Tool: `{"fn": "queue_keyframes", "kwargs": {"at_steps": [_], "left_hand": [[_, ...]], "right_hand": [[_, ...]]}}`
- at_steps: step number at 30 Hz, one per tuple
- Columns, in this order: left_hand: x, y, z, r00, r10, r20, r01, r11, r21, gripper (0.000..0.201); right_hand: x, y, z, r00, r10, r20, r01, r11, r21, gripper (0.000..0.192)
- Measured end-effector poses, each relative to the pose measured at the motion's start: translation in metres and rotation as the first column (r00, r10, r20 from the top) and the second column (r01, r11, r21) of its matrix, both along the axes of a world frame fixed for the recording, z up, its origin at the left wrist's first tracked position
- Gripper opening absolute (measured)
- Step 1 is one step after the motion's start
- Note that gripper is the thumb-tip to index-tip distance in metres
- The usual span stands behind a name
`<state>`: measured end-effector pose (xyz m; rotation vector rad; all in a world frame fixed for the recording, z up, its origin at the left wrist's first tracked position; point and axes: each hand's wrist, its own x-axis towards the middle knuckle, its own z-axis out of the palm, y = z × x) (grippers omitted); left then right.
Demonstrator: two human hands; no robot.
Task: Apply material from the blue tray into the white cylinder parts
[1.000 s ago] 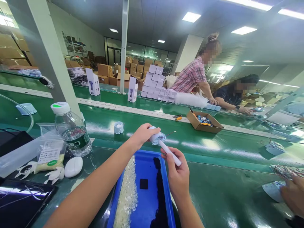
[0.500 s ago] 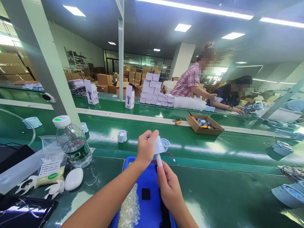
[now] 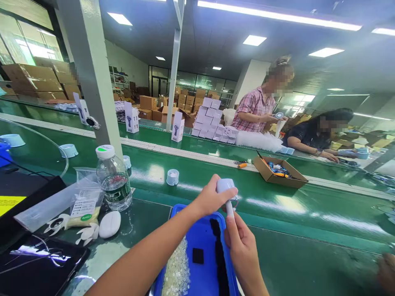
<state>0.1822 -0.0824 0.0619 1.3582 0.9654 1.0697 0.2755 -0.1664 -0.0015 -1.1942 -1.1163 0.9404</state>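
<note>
A pale blue fan housing (image 3: 224, 185) with a round head and a whitish stick-like handle is held above the blue tray (image 3: 202, 230). My left hand (image 3: 212, 197) is closed around the round head, thumb across its front. Lower down, my right hand (image 3: 242, 242) grips the handle between thumb and fingers. A bit of thin reddish wire shows beside the head. Inside the tray lie many small translucent rings (image 3: 177, 271), a black square pad (image 3: 198, 255) and a strip of black pieces (image 3: 220, 259).
A water bottle (image 3: 114, 181), a white oval case (image 3: 110, 224) and a dark tablet-like device (image 3: 37, 263) stand at left. On the green belt are a blue ring part (image 3: 173, 177) and a cardboard box (image 3: 279, 174). Two people work across the belt; a blurred hand (image 3: 387, 271) shows at right.
The view has swung left, so things appear farther right. The housing has turned in my hands, and my left thumb now lies across its head. A blurred hand has appeared at the right edge.
</note>
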Motion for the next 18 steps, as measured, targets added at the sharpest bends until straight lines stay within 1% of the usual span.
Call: {"fn": "queue_keyframes", "kwargs": {"at_steps": [1,2,3,5,7,8,10,12,14,15,16,18], "left_hand": [[-0.005,0.005,0.000,0.999,-0.029,-0.027,0.029,1.000,0.006,0.041],[-0.010,0.011,-0.001,0.999,-0.025,-0.044,0.026,0.999,0.025,0.043],[-0.017,0.017,-0.001,0.998,0.011,-0.061,-0.008,0.999,0.050,0.046],[-0.032,0.031,-0.004,0.981,0.142,-0.129,-0.131,0.987,0.089,0.054],[-0.046,0.043,-0.009,0.925,0.269,-0.268,-0.232,0.959,0.163,0.059],[-0.053,0.047,-0.013,0.887,0.304,-0.347,-0.245,0.948,0.204,0.058],[-0.061,0.053,-0.023,0.805,0.320,-0.501,-0.205,0.940,0.272,0.048],[-0.064,0.055,-0.036,0.711,0.311,-0.631,-0.137,0.941,0.308,0.041],[-0.062,0.056,-0.047,0.627,0.293,-0.721,-0.092,0.948,0.305,0.044],[-0.061,0.056,-0.051,0.603,0.275,-0.749,-0.074,0.954,0.290,0.047],[-0.060,0.056,-0.054,0.595,0.251,-0.764,-0.057,0.961,0.271,0.049],[-0.058,0.056,-0.054,0.610,0.216,-0.763,-0.042,0.969,0.242,0.049]], "right_hand": [[0.001,0.001,0.001,0.999,-0.009,0.053,0.009,1.000,0.011,0.046],[0.001,0.001,0.001,0.994,-0.013,0.112,0.011,1.000,0.015,0.046],[0.001,0.002,0.001,0.987,-0.013,0.163,0.011,1.000,0.012,0.046],[-0.001,0.003,-0.001,0.977,-0.020,0.211,0.021,1.000,-0.004,0.046],[-0.003,0.003,-0.003,0.977,-0.053,0.207,0.057,0.998,-0.013,0.040],[-0.003,0.002,-0.004,0.977,-0.075,0.202,0.079,0.997,-0.009,0.036],[-0.004,0.001,-0.005,0.972,-0.127,0.198,0.126,0.992,0.018,0.030],[-0.004,0.000,-0.004,0.965,-0.175,0.197,0.168,0.984,0.053,0.029],[-0.005,-0.001,-0.003,0.968,-0.185,0.170,0.172,0.981,0.086,0.029],[-0.006,-0.001,-0.003,0.975,-0.166,0.151,0.153,0.984,0.095,0.030],[-0.007,0.000,-0.004,0.982,-0.135,0.129,0.122,0.988,0.099,0.030],[-0.009,0.001,-0.006,0.994,-0.050,0.100,0.041,0.994,0.098,0.028]]}}
